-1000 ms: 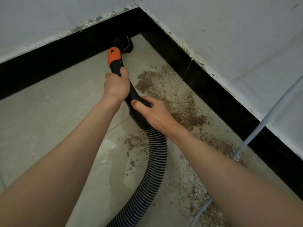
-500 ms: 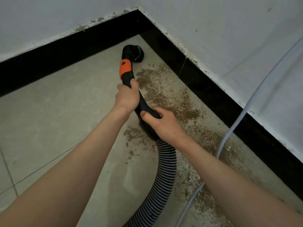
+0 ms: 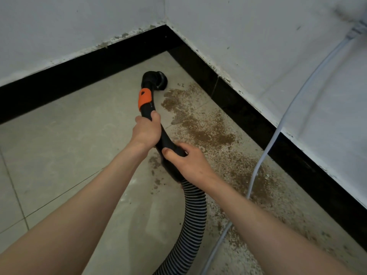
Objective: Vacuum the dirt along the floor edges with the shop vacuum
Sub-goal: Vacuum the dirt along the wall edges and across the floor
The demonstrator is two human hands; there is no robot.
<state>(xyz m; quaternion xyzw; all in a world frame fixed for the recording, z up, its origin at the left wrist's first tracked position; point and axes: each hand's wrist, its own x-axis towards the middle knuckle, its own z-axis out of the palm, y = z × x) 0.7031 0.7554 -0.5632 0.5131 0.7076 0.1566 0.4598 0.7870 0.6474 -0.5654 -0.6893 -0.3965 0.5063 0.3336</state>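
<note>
A black vacuum wand point(image 3: 166, 138) with an orange band point(image 3: 145, 98) curves down to a round nozzle point(image 3: 158, 80) that sits on the tile near the corner. My left hand point(image 3: 146, 132) grips the wand just below the orange band. My right hand point(image 3: 185, 160) grips the thick lower end where the ribbed hose point(image 3: 193, 219) joins. Brown dirt point(image 3: 206, 130) is strewn along the right wall's black skirting, starting just right of the nozzle.
Two white walls meet at a corner with black skirting point(image 3: 246, 112) along the floor. A pale cable point(image 3: 278, 132) hangs down the right wall and trails across the dirty tiles toward the bottom of view. The grey tile floor point(image 3: 69, 155) lies to the left.
The nozzle has pulled back out of the corner, toward me and the dirt patch. Both hands kept their grip and moved with the wand.
</note>
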